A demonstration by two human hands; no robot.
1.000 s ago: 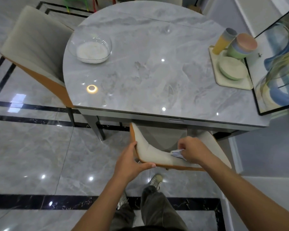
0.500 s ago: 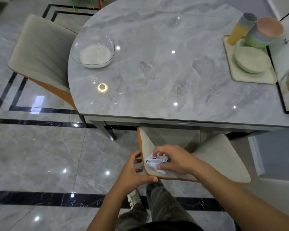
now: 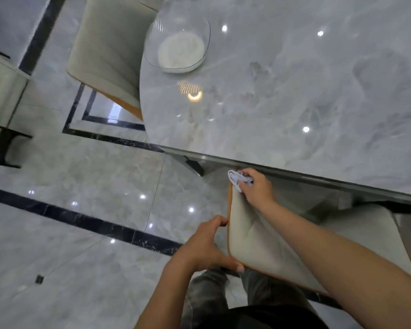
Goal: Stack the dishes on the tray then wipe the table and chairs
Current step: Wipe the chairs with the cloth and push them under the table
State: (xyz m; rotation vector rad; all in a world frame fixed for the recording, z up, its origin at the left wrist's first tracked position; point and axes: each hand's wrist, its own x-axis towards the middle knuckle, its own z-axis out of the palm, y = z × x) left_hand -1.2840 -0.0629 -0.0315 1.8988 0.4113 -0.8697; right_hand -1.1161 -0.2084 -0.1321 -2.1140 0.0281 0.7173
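Glossy marble table (image 3: 294, 91), right hand (image 3: 256, 188) clutching crumpled white cloth (image 3: 237, 178), left hand (image 3: 204, 245) gripping padded cream chair (image 3: 254, 241)

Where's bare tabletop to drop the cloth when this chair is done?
Bare marble table runs from the glass bowl rightward and down to the near edge. Crowded only at the near chair: right hand with cloth, left hand on its edge.

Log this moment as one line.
step: wiping chair | right hand: pinches white cloth at chair's far corner | left hand: grips chair's near edge | glass bowl: on table
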